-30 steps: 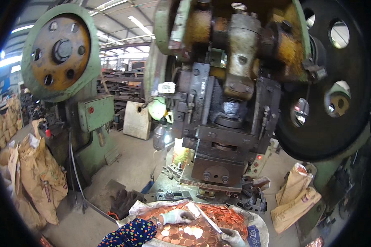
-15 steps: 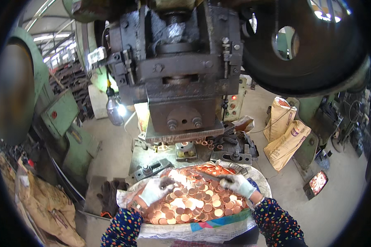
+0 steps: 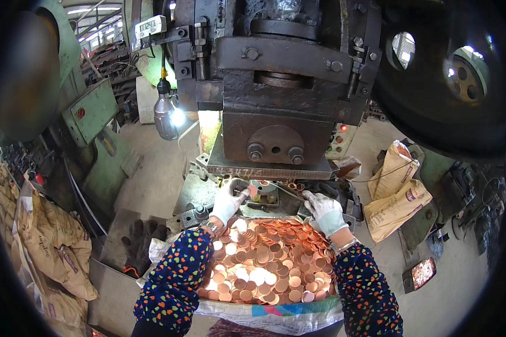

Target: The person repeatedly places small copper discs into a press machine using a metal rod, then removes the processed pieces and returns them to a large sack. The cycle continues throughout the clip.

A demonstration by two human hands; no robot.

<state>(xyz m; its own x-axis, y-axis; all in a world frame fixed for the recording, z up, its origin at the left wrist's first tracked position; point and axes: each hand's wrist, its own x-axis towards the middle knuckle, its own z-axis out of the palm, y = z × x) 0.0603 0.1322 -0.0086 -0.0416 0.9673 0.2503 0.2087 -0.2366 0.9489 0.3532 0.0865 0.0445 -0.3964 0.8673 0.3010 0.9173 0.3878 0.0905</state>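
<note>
My left hand (image 3: pixel 227 202), in a pale glove with dark fingertips, pinches a round copper disc (image 3: pixel 253 191) at the left of the small die block (image 3: pixel 269 197) on the press bed. From the right, my right hand (image 3: pixel 325 211), gloved too, is closed on a thin metal rod (image 3: pixel 287 191) that slants up toward the die; its exact kind is unclear. Below both hands a heap of loose copper discs (image 3: pixel 270 258) fills a sack-lined holder (image 3: pixel 303 323). Overhead hangs the heavy dark ram (image 3: pixel 275 137) of the press, its flat plate (image 3: pixel 270 168) just above the die.
A lit work lamp (image 3: pixel 165 115) hangs left of the ram. Dark gloves (image 3: pixel 143 241) lie on a metal ledge at the left, near brown paper sacks (image 3: pixel 50 241). More paper sacks (image 3: pixel 396 208) stand on the floor at the right. Copper rings (image 3: pixel 298 186) lie behind the die.
Both hands have moved forward from the disc heap to the die. A copper disc now shows in my left fingers. The view has shifted, so the press appears larger and further right.
</note>
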